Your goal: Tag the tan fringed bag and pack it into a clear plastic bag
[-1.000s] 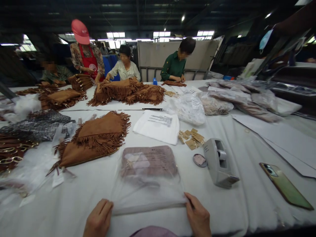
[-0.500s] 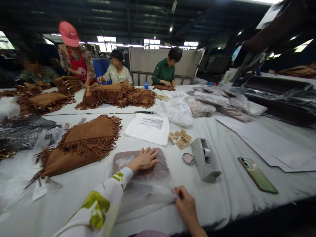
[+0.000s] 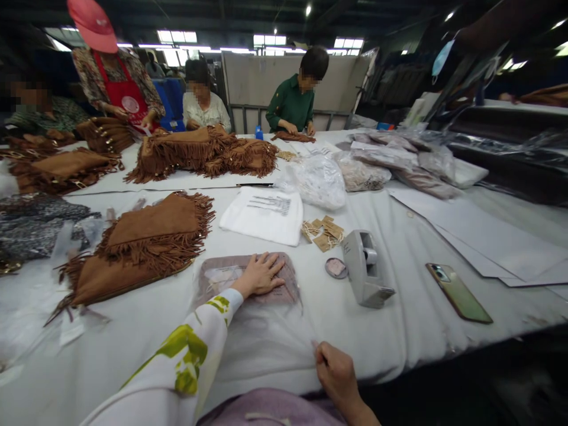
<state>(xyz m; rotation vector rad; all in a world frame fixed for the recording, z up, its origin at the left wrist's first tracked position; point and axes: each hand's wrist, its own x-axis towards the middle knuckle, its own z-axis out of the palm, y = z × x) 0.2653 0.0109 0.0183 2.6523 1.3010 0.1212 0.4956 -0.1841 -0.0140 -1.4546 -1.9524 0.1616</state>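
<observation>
A mauve pouch [image 3: 222,269] lies flat inside a clear plastic bag [image 3: 261,349] on the white-covered table. My left hand [image 3: 262,274] rests palm down on the pouch through the plastic, its fingers spread. At the lower right, my right hand [image 3: 336,371] pinches the right corner of the bag's near end, with the fingers curled in. Between the two hands the plastic stretches thin over the cloth. Just beyond the pouch is a folded white cloth bag [image 3: 263,215] with printed text.
A grey tape dispenser [image 3: 366,269], a small round dish [image 3: 336,268], tan tags [image 3: 323,232] and a phone [image 3: 459,292] are to the right. Brown fringed bags [image 3: 151,228] lie left. Coworkers handle brown pieces across the table; white sheets [image 3: 492,236] lie at right.
My right hand has drawn slightly toward me with the bag's corner, and the plastic lies straighter. My left hand stays on the pouch. The camera view has tilted down.
</observation>
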